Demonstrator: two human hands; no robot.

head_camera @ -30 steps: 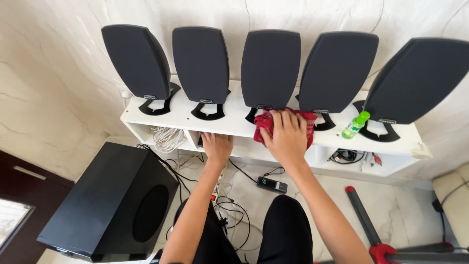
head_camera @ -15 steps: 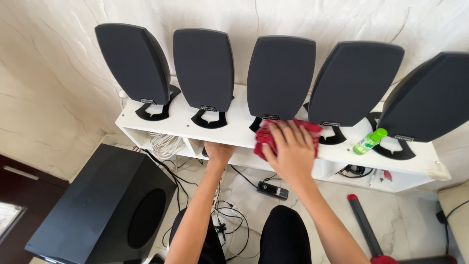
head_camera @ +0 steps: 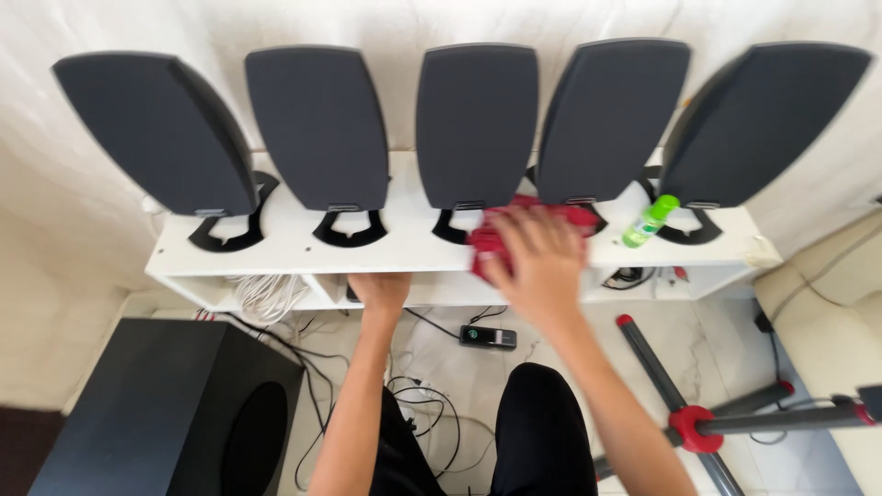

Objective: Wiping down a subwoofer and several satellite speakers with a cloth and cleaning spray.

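Observation:
My right hand [head_camera: 537, 262] presses flat on a red cloth [head_camera: 491, 237] on top of a low white shelf [head_camera: 276, 257], in front of the middle speaker [head_camera: 476, 124]. The hand is blurred. My left hand [head_camera: 379, 291] grips the shelf's front edge, fingers curled under the top board. Several dark grey speakers on black stands line the shelf top against the wall. A small green bottle [head_camera: 650, 220] lies on the shelf to the right of the cloth.
A large black subwoofer [head_camera: 156, 413] stands on the floor at the lower left. Loose cables [head_camera: 413, 404] and a small black box [head_camera: 488, 337] lie on the floor under the shelf. A tripod with red joints [head_camera: 698, 427] stands at the right, beside a cream cushion [head_camera: 831, 312].
My right hand has slid the red cloth along the shelf top, from near the fourth speaker's stand toward the front edge. The view has moved closer. My left hand stays on the shelf edge.

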